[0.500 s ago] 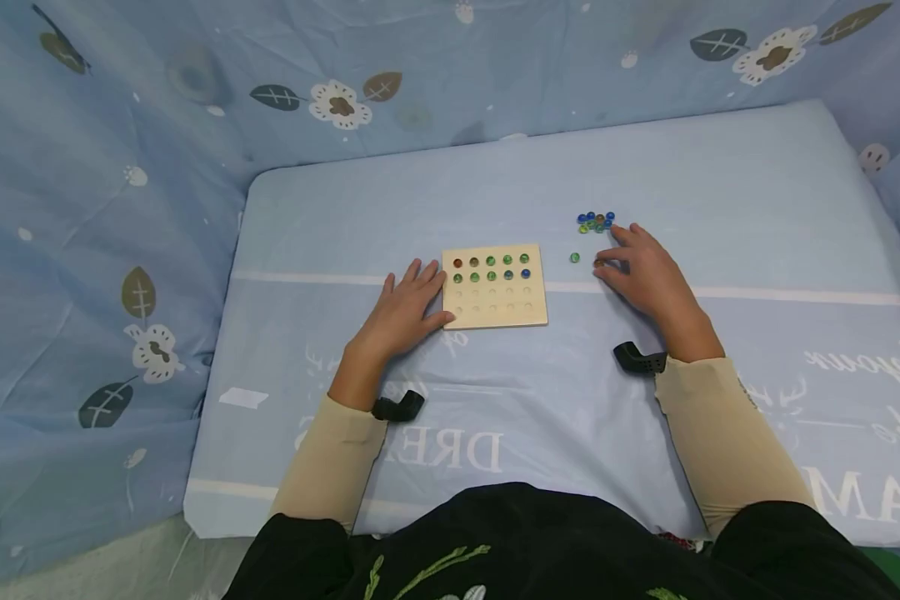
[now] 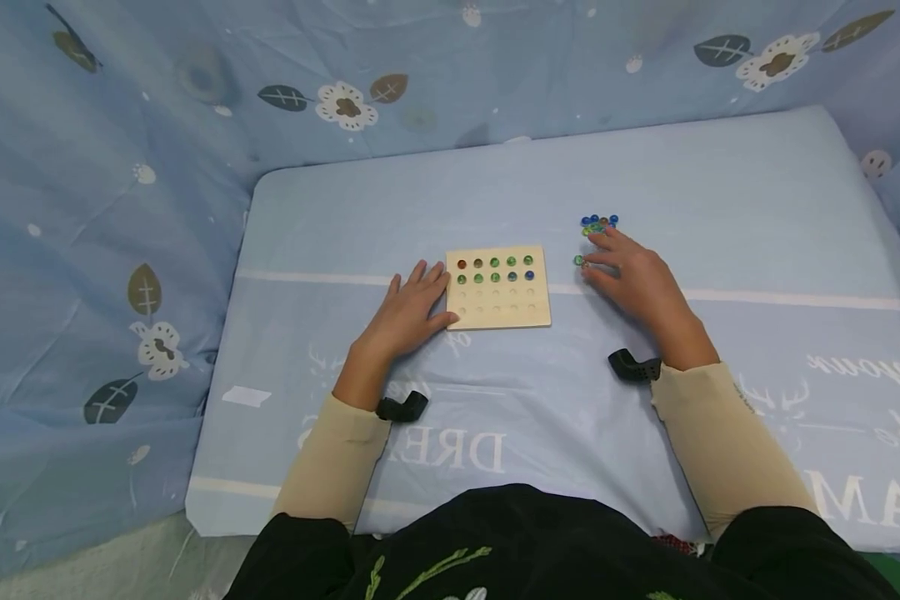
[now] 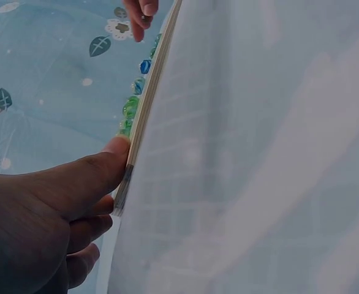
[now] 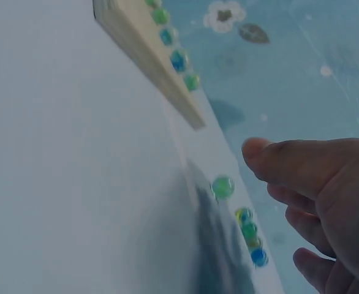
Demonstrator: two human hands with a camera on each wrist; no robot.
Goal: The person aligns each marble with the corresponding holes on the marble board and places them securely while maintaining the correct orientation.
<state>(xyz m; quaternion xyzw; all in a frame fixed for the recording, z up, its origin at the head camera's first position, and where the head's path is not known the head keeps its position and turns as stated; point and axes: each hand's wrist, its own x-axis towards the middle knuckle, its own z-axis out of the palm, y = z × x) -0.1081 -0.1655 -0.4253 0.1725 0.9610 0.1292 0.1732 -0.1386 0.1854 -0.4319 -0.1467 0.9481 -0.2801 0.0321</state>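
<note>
A pale wooden board lies on the table, with glass marbles in its two far rows of hollows and bare hollows in the two near rows. My left hand rests at the board's left edge, fingers extended and thumb touching its near left corner. Right of the board, my right hand pinches a small brownish marble between thumb and index finger, raised off the table in the left wrist view. A loose green marble sits on the table near those fingertips. In the right wrist view the thumb hides the held marble.
Several blue, green and brown marbles lie grouped just beyond the right hand. The cloth-covered table meets a patterned fabric wall at the back. A black wrist mount juts inward from the right wrist, another from the left.
My right hand has moved left toward the board, bringing the brownish marble close to the loose green one. The left hand remains at the board's edge.
</note>
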